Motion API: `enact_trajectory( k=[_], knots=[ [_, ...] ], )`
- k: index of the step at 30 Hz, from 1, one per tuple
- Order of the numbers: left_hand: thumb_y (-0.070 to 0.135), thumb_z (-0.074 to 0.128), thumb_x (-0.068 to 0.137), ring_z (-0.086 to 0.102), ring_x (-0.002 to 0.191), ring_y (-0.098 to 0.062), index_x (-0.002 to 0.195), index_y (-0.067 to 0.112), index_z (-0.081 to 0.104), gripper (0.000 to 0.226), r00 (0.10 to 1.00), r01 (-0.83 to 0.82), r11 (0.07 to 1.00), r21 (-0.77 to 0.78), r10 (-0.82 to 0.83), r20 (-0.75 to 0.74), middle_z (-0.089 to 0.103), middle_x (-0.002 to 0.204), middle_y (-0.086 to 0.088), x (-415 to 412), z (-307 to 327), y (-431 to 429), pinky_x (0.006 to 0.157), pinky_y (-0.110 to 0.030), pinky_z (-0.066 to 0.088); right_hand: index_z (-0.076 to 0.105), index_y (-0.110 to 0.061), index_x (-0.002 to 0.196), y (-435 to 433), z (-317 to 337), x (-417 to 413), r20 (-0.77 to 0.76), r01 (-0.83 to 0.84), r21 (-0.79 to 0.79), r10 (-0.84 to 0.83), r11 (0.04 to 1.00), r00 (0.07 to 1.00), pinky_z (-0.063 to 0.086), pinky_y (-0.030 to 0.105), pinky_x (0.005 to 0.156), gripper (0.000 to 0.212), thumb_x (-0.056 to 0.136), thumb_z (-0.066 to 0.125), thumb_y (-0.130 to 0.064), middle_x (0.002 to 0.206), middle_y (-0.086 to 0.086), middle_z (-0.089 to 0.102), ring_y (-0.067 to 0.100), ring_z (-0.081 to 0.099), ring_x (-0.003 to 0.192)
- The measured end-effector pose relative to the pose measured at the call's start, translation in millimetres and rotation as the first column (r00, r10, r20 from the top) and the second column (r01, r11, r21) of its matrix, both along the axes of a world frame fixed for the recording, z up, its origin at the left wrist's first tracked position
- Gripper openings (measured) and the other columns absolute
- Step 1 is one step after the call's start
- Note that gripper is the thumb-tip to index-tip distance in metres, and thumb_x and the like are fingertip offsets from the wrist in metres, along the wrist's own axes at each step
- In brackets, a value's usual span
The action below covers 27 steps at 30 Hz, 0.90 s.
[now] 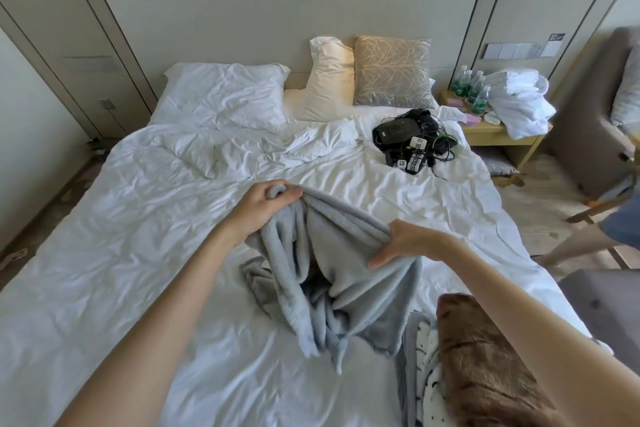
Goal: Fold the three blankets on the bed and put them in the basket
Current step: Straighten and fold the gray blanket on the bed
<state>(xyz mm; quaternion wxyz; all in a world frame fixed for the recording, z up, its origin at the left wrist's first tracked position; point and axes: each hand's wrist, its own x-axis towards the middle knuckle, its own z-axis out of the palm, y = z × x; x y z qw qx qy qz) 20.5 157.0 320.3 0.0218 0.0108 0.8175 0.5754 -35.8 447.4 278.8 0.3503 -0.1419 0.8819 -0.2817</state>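
Note:
A light grey fleece blanket [332,274] hangs bunched above the white bed [138,253], its lower end trailing on the sheet. My left hand [266,208] grips its upper edge at the left. My right hand [405,246] grips the same edge further right and lower. A brown furry blanket [485,357] lies at the bed's near right corner. Beside it lies a grey and white patterned blanket [424,367], partly under the brown one. No basket is in view.
Pillows [225,94] and a patterned cushion [393,71] lie at the headboard. A black pouch with cables [412,139] sits on the bed's far right. A nightstand [498,128] holds bottles and white towels. Another person's leg [581,246] is at the right, near an armchair [595,114].

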Motion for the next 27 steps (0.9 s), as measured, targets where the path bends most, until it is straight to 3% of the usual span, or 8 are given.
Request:
enact_trajectory(
  k=[2,8,12,14,16,18,23,27],
  knots=[
    [0.039,0.067,0.091,0.063,0.081,-0.011,0.079,0.022,0.071,0.022,0.994,-0.108,0.994,0.008,0.108,-0.025,0.066,0.077,0.005,0.3,0.9,-5.2,0.083,-0.032,0.046,0.065,-0.01,0.098,7.7,-19.0,2.4,-0.005,-0.003,0.071,0.003,0.997,1.0,0.051,0.029,0.082,0.049,0.064,0.086,-0.039,0.092,0.002,0.068,0.021,0.063,0.089],
    [0.037,0.068,0.091,0.058,0.084,-0.02,0.084,0.001,0.064,0.037,0.882,-0.457,0.874,0.167,0.47,-0.047,0.059,0.085,-0.011,3.6,0.6,-29.7,0.081,-0.035,0.045,0.053,-0.015,0.075,40.4,-73.4,11.2,-0.065,0.105,0.158,-0.096,0.982,0.993,0.036,0.023,0.06,0.026,0.082,0.07,-0.033,0.075,-0.002,0.055,0.018,0.052,0.074],
    [0.036,0.066,0.092,0.057,0.079,-0.015,0.081,-0.005,0.061,0.043,0.828,-0.535,0.835,0.129,0.549,-0.116,0.06,0.079,-0.006,6.6,0.4,-40.8,0.077,-0.031,0.045,0.064,-0.016,0.082,50.1,-76.2,11.4,-0.168,0.338,-0.14,-0.359,0.931,0.918,0.049,0.029,0.067,0.016,0.094,0.054,-0.014,0.079,0.001,0.066,0.023,0.062,0.078],
    [0.037,0.066,0.092,0.056,0.071,-0.01,0.074,0.009,0.063,0.033,0.821,-0.545,0.832,0.103,0.555,-0.139,0.06,0.071,0.004,6.6,7.5,-38.5,0.071,-0.028,0.044,0.068,-0.015,0.089,45.2,-54.5,9.9,-0.1,0.42,-0.349,-0.479,0.838,0.872,0.057,0.03,0.068,0.017,0.095,0.053,-0.011,0.088,0.008,0.073,0.02,0.069,0.078],
    [0.038,0.066,0.091,0.053,0.07,-0.011,0.078,0.002,0.062,0.039,0.814,-0.545,0.832,0.102,0.554,-0.174,0.057,0.073,0.0,5.2,22.2,-34.8,0.068,-0.028,0.042,0.07,-0.017,0.088,34.8,-18.6,7.7,-0.004,0.466,-0.542,-0.556,0.7,0.831,0.057,0.025,0.061,0.016,0.093,0.056,-0.011,0.091,0.013,0.074,0.014,0.071,0.072],
    [0.039,0.066,0.092,0.052,0.074,-0.015,0.085,-0.009,0.057,0.049,0.811,-0.528,0.842,0.109,0.538,-0.229,0.054,0.079,-0.008,2.7,42.8,-30.8,0.069,-0.031,0.04,0.07,-0.019,0.089,22.3,24.9,3.7,0.045,0.451,-0.675,-0.577,0.584,0.815,0.057,0.028,0.07,0.014,0.091,0.059,-0.011,0.093,0.012,0.074,0.015,0.07,0.076],
    [0.041,0.064,0.092,0.049,0.069,-0.016,0.078,-0.001,0.054,0.046,0.795,-0.496,0.868,0.031,0.468,-0.386,0.051,0.071,-0.006,-4.1,110.8,-16.2,0.064,-0.031,0.038,0.069,-0.012,0.093,-1.1,141.6,6.5,0.053,0.342,-0.813,-0.526,0.471,0.849,0.055,0.03,0.077,0.007,0.091,0.063,-0.015,0.09,0.008,0.07,0.016,0.067,0.079],
    [0.04,0.065,0.092,0.043,0.065,-0.016,0.072,0.0,0.05,0.047,0.742,-0.485,0.873,0.055,0.445,-0.501,0.044,0.066,-0.005,-3.5,177.5,-3.2,0.062,-0.032,0.033,0.069,-0.013,0.087,-5.4,226.4,23.5,-0.027,0.188,-0.891,-0.461,0.413,0.887,0.057,0.025,0.068,0.008,0.091,0.061,-0.013,0.079,0.002,0.073,0.013,0.069,0.073]
  ],
)
